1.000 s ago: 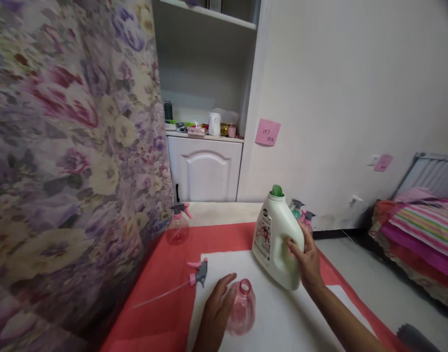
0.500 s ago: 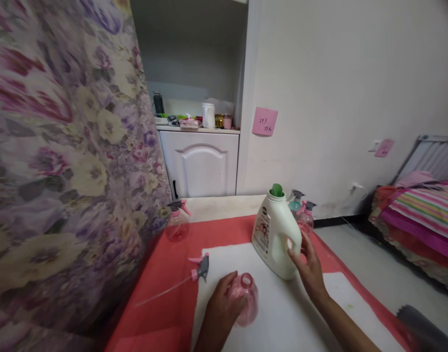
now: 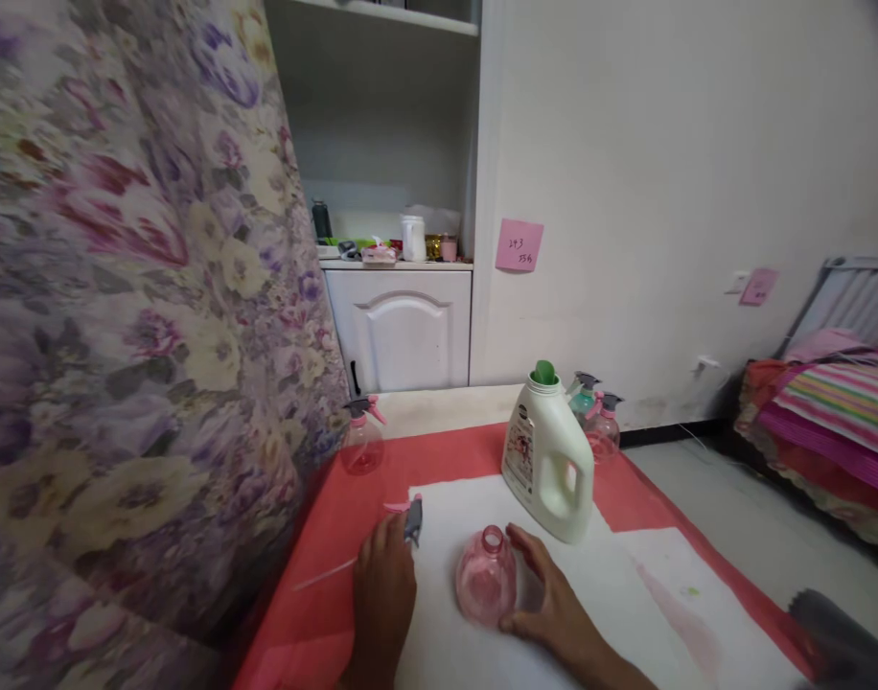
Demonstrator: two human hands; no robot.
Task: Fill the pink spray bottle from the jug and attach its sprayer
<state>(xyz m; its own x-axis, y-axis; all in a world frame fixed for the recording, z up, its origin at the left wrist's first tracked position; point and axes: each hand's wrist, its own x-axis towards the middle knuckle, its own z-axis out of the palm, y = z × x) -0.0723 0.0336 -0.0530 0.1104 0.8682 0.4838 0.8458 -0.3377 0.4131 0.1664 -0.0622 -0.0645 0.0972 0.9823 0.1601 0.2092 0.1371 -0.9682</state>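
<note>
A clear pink spray bottle (image 3: 484, 586) stands upright on the white sheet with its neck uncapped. My right hand (image 3: 554, 609) grips it from the right, thumb low and fingers near the neck. To its left, the grey and pink spray trigger head (image 3: 414, 520) lies with its thin tube (image 3: 325, 575) stretched out over the red cloth. My left hand (image 3: 385, 580) is closed over the trigger head's near side, which hides part of it. Behind the bottle stands a pale green detergent jug (image 3: 546, 460) with a green spout piece in its mouth; neither hand touches it.
One pink spray bottle (image 3: 362, 446) stands at the table's back left. Another pink spray bottle (image 3: 603, 431) and a teal one (image 3: 581, 398) are behind the jug. A floral curtain (image 3: 158, 335) hangs along the left; a bed (image 3: 834, 412) is at right.
My right hand has left the detergent jug and come to the pink bottle. My left hand has let go of that bottle and moved left to the trigger head. The view has shifted slightly.
</note>
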